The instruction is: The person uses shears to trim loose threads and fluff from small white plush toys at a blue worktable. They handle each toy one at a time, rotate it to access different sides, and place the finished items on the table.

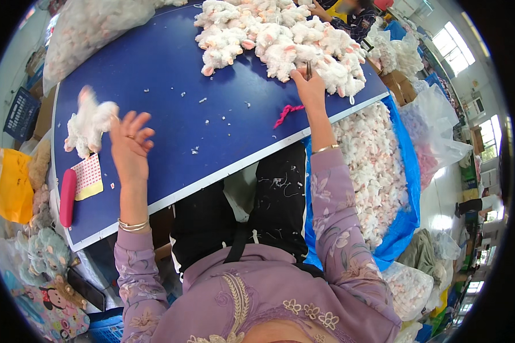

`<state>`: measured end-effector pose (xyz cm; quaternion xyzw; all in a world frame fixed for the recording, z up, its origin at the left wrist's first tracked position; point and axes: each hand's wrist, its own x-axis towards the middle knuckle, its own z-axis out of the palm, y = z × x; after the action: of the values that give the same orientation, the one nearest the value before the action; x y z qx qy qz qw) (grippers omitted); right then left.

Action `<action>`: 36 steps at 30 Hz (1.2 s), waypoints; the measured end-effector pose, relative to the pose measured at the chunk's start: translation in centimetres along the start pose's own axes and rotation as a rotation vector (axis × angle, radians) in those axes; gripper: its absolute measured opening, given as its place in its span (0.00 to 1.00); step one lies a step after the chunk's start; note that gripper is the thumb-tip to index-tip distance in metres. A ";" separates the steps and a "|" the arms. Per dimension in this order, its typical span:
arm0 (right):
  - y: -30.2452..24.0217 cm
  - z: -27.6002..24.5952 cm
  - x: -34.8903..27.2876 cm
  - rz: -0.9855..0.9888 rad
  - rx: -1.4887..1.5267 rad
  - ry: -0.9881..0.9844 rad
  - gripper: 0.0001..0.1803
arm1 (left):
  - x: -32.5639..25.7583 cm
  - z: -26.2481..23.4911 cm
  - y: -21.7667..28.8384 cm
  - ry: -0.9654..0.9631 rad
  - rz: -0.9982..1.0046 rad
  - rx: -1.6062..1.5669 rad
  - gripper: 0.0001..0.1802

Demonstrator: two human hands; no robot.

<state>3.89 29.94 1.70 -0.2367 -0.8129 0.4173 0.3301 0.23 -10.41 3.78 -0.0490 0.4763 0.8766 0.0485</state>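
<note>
Fingers of my left hand (130, 144) are spread wide and hold nothing; the white plush toy (89, 124) sits just left of them, blurred, its fur fluffy and off-white with a pinkish tip, apart from my palm or barely brushing the fingertips, I cannot tell which. It lies near the left edge of the blue bench (171, 74). Below it rest a pink-patterned card (88, 176) and a red case (67, 197). My right hand (310, 88) is clenched around small scissors (308, 70), touching the near side of the heap of white plush toys (286, 40) at the bench's far right. A pink thread scrap (286, 112) lies just beside that wrist. Between my hands the bench surface carries only bits of fluff. Past the right edge sits a blue-lined bin of toys (377, 166).
</note>
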 end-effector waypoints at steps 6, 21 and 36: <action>2.0 2.6 1.9 -0.200 -0.425 0.059 0.24 | -0.5 3.4 -2.3 -0.472 -0.165 0.361 0.15; -6.6 1.7 -12.2 0.162 0.539 -0.477 0.09 | -0.6 10.5 -10.2 -0.639 -0.085 0.347 0.29; -10.1 -1.6 -12.5 -0.017 0.419 -0.320 0.08 | -1.0 10.0 -9.0 -0.527 0.631 0.755 0.19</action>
<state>12.39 17.07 6.57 -0.0872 -0.7527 0.6056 0.2429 2.03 2.88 1.86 0.3375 0.7205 0.5999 -0.0845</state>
